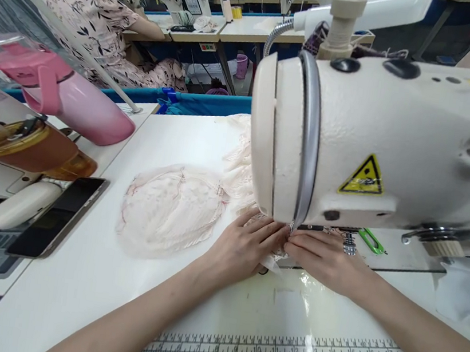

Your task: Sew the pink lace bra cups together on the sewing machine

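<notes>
Both hands meet beneath the head of a white sewing machine (377, 148), close to its needle area. My left hand (245, 244) has its fingers closed on pale lace fabric (242, 168), which trails away behind the machine head. My right hand (330, 258) pinches the fabric's near edge from the other side, its fingers pressed together. The fingertips and the stitching point are partly hidden by the hands and the machine. To the left lies a roundish, sheer off-white fabric piece (170, 211) with reddish thread lines, flat on the white table (85, 289).
A ruler strip (259, 349) runs along the table's front. Green thread snips (371, 241) lie behind my right hand. At left are a phone (59, 216), a pink tumbler (72, 94) and an amber cup (35, 144). A person (90, 24) sits beyond, near other machines.
</notes>
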`<state>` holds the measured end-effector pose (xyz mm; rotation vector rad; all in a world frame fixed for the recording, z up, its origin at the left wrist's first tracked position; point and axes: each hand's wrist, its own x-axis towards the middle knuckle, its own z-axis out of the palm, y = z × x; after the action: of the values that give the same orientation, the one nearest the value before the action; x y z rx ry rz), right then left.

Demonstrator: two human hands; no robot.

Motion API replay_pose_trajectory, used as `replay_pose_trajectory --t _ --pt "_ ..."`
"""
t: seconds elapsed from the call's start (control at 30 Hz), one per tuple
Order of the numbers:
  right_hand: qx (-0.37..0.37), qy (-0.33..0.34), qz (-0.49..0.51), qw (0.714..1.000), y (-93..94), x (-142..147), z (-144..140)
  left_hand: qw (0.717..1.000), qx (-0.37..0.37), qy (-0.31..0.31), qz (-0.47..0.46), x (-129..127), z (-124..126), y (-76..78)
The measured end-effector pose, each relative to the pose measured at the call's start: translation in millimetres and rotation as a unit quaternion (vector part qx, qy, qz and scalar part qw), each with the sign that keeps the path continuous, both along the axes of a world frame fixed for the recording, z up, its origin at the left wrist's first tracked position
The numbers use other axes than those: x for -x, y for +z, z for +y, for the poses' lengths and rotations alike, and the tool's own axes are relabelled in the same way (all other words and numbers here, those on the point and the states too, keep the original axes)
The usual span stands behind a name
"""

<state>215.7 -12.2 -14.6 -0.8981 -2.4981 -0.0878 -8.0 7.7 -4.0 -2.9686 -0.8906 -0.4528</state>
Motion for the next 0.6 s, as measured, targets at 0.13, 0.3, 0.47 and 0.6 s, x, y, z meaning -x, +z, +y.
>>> replay_pose_trajectory --t 0.13,0.3,0.47,0.6 --pt "0.007 0.016 -0.027 0.999 -4.6 0.1 2.5 1.0 0.004 0.005 0.004 0.7 0.6 0.7" --pt "0.023 0.03 -0.003 0.999 -10.3 -0.2 6.5 1.0 0.001 0.017 0.013 0.2 1.8 0.4" --pt "0.011 0.026 0.002 1.0 -7.4 0.4 6.6 1.0 -0.013 0.018 0.008 -0.9 2.6 0.3" --pt "-0.03 -0.002 -0.039 0.999 -3.0 -1.8 4.7 0.999 -0.012 0.031 0.012 -3.1 -0.4 2.7"
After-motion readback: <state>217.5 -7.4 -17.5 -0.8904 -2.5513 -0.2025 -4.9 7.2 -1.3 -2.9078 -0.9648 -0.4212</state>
